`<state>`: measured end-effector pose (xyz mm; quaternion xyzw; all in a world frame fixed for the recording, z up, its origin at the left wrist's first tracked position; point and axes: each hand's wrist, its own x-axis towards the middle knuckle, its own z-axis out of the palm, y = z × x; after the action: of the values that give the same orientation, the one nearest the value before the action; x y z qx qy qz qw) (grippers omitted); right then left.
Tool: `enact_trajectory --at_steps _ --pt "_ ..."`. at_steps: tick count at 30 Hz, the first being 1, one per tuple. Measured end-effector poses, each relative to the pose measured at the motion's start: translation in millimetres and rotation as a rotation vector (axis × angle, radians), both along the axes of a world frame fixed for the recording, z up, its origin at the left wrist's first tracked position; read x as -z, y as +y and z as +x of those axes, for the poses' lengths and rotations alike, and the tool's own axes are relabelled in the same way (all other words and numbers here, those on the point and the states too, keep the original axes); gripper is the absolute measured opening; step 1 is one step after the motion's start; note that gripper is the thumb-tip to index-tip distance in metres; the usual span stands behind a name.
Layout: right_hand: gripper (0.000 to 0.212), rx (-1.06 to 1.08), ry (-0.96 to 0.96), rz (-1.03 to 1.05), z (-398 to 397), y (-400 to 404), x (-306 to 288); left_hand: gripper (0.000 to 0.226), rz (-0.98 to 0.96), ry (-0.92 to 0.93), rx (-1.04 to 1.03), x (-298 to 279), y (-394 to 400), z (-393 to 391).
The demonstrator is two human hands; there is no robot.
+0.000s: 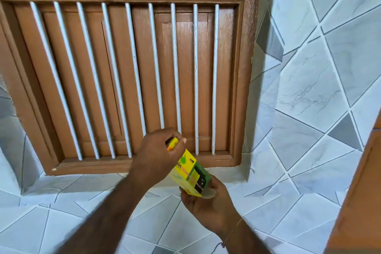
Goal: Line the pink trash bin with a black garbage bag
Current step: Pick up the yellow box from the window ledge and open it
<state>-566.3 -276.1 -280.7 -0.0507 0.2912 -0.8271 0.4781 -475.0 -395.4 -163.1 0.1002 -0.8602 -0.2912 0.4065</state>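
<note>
Here, one yellow-and-green box [189,171] is in view, held by two hands in front of a brown wooden shutter [127,68] with nine white bars in its lower section. The left hand [158,156] is closed over the box's upper end, fingers curled around the top flap. The right hand [208,206] cups the lower end from beneath, thumb against its side. The box tilts, clear of the tiled ledge [82,187]. Neither bin nor loose bag shows.

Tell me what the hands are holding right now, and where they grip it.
A yellow-and-green box. The right hand holds its lower end from beneath; the left hand pinches its upper end.
</note>
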Motion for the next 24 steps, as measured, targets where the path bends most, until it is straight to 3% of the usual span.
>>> enact_trajectory --at_steps 4,6,12,16,20,24 --pt "0.036 0.028 -0.032 -0.027 8 -7 8 0.015 -0.186 -0.114 -0.024 -18 1 -2" --pt "0.036 0.029 -0.024 -0.021 8 -8 11 0.015 -0.183 -0.111 -0.036 -20 -4 -3" --pt "0.036 0.043 0.015 -0.010 2 -8 11 0.018 0.107 0.036 -0.100 3 -32 -1" --pt "0.034 0.039 0.005 -0.034 0 -1 16 0.025 0.166 0.082 -0.118 12 -47 0" --pt "0.060 0.072 -0.050 -0.052 -8 7 31 0.025 0.332 0.137 -0.130 25 -63 -4" --pt "0.046 0.253 -0.079 0.106 -30 25 37 0.028 0.592 0.189 -0.220 55 -89 -12"
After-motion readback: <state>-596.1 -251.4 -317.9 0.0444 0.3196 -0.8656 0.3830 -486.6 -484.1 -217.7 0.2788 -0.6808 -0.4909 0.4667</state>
